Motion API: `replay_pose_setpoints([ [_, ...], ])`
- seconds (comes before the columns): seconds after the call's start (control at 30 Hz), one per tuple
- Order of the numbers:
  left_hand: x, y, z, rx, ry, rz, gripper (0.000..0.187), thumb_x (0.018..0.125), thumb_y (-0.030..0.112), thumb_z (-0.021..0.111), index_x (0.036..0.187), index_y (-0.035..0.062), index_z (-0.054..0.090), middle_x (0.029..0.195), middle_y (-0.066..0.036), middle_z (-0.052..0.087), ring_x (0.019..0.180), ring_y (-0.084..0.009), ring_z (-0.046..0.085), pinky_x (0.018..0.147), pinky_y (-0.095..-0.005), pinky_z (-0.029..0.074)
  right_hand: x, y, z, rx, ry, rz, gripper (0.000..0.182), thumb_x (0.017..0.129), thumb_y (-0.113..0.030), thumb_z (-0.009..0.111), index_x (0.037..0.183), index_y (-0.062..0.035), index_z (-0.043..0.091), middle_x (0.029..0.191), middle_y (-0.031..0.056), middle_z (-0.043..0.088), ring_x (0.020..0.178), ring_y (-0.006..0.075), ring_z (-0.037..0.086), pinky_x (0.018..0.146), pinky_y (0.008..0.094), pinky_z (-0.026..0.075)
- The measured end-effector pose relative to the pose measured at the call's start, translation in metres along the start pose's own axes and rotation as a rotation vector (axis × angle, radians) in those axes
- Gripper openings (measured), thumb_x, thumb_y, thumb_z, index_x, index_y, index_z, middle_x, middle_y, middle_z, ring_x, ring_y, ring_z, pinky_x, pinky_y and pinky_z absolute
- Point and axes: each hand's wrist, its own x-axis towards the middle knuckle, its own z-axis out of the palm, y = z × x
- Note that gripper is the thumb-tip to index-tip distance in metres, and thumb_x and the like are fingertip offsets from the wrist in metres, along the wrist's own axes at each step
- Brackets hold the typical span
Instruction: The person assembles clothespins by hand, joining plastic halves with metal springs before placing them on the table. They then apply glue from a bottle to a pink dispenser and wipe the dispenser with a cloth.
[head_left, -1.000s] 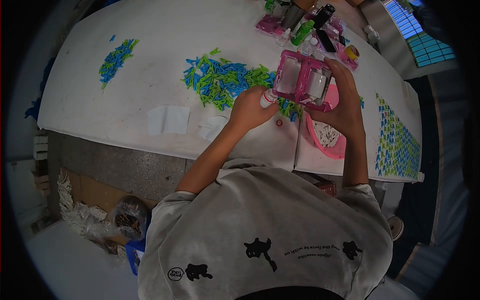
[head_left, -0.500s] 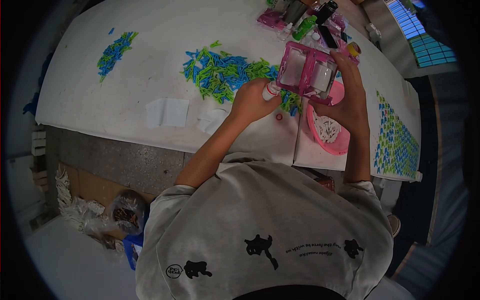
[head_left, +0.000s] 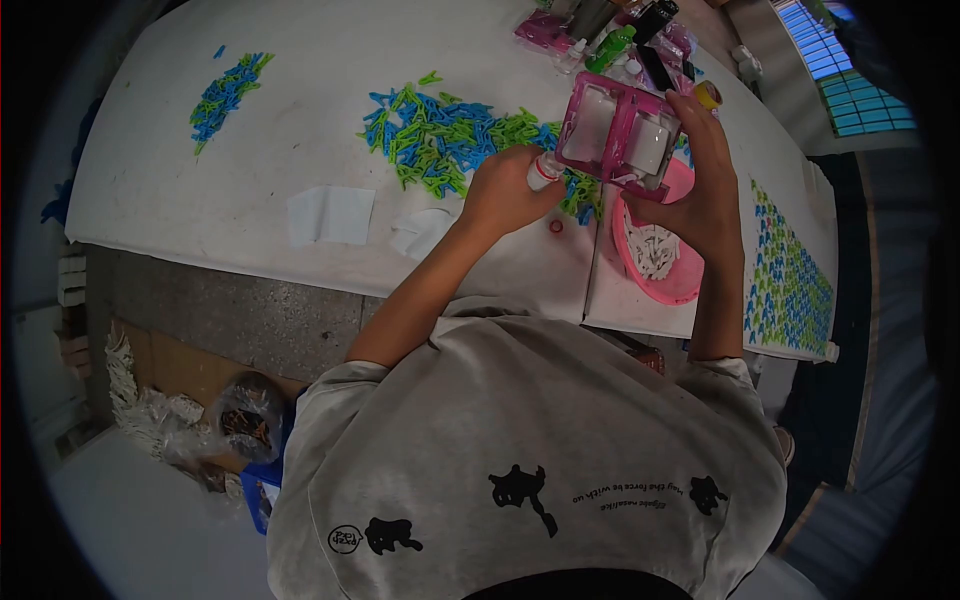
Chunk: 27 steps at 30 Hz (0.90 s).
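My left hand [head_left: 512, 190] is closed around a small clear bottle [head_left: 545, 171] with a red ring at its neck. The bottle's tip is against the left side of a pink frame [head_left: 618, 135] with two whitish panels. My right hand [head_left: 705, 190] grips that frame from its right side, thumb below and fingers above. Under the hands lies a pile of blue and green clips [head_left: 435, 138]. A pink basket [head_left: 672, 290] holding white pieces [head_left: 652, 252] sits below the frame. A small red ring [head_left: 556, 227] lies on the table near the bottle.
White paper [head_left: 332, 215] and a crumpled sheet [head_left: 420, 234] lie on the white table [head_left: 200, 215]. A smaller clip pile [head_left: 228, 98] is at left, clip rows [head_left: 788, 275] at right. Bottles, including a green one [head_left: 610, 48], and tape [head_left: 708, 94] stand at the back.
The view has shifted slightly. The pink frame has moved a little up and tilted slightly in my right hand, and my left hand with the bottle has stayed beside it.
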Motion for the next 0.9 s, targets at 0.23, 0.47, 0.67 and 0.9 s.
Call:
replay_pose_setpoints([
  [0.23,0.0003,0.0017,-0.0018,-0.006,0.006,-0.001,0.028,0.076,0.024,0.075,0.095,0.0039,0.07,0.088,-0.017,0.069,0.081,-0.0355,0.068,0.073,-0.042,0.053,0.0018,0.0012,-0.0001,0.015,-0.008,0.0,0.104,0.049,-0.017,0.091,0.142,-0.0071,0.047,0.139,0.014,0.051,0.128,0.0342,0.05,0.106,0.043,0.043],
  [0.47,0.0014,0.001,-0.0019,-0.005,-0.004,-0.009,0.029,0.076,0.024,0.075,0.096,0.0041,0.07,0.089,-0.017,0.07,0.082,-0.0356,0.068,0.073,-0.0418,0.053,0.003,-0.0004,-0.0014,0.034,-0.004,0.016,0.105,0.048,-0.017,0.091,0.143,-0.0077,0.046,0.139,0.0147,0.051,0.127,0.0342,0.051,0.106,0.0428,0.043],
  [0.67,0.0019,0.0001,-0.0014,0.005,0.014,0.023,0.028,0.076,0.024,0.075,0.096,0.0036,0.07,0.089,-0.017,0.07,0.081,-0.0352,0.068,0.072,-0.0415,0.053,0.0029,0.0001,-0.0012,0.026,-0.001,0.01,0.105,0.048,-0.017,0.092,0.143,-0.0084,0.046,0.139,0.0147,0.052,0.127,0.0342,0.051,0.106,0.0426,0.044],
  [0.9,0.0023,0.0023,-0.0009,-0.006,-0.014,0.005,0.029,0.076,0.023,0.075,0.096,0.0029,0.069,0.087,-0.018,0.069,0.081,-0.0352,0.068,0.071,-0.0414,0.053,0.0021,0.0016,-0.0013,0.036,0.01,0.012,0.105,0.049,-0.018,0.092,0.143,-0.0088,0.047,0.138,0.0152,0.052,0.127,0.0344,0.052,0.105,0.0425,0.044],
])
